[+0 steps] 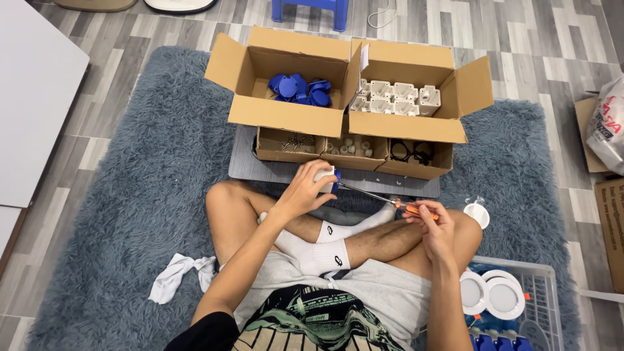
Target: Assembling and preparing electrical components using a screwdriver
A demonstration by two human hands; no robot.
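Two bare hands at work above crossed legs, seen from the head view. Left hand [305,190]: fingers closed around a small white and blue part [327,179], held just in front of the low boxes. Right hand [434,224]: closed on the orange handle of a screwdriver [383,199], whose thin metal shaft runs up and left until its tip meets the part in the left hand.

Two large open cardboard boxes stand side by side on a grey rug [149,182]. Left box [286,117]: blue plastic pieces [300,89] heaped inside. Right box [406,127]: white plastic housings [393,97] in rows.

Three small open boxes in front of these, on a grey board [273,171]: one with metal clips [294,141], one with small white cylinders [349,147], one with black rings [409,151] (contents partly shaded).

One white wire basket [543,286] beside the right knee, with round white discs [494,294] and blue pieces inside. One white round piece [477,213] lies on the rug near the right hand. One white cloth [179,273] lies on the rug by the left thigh.
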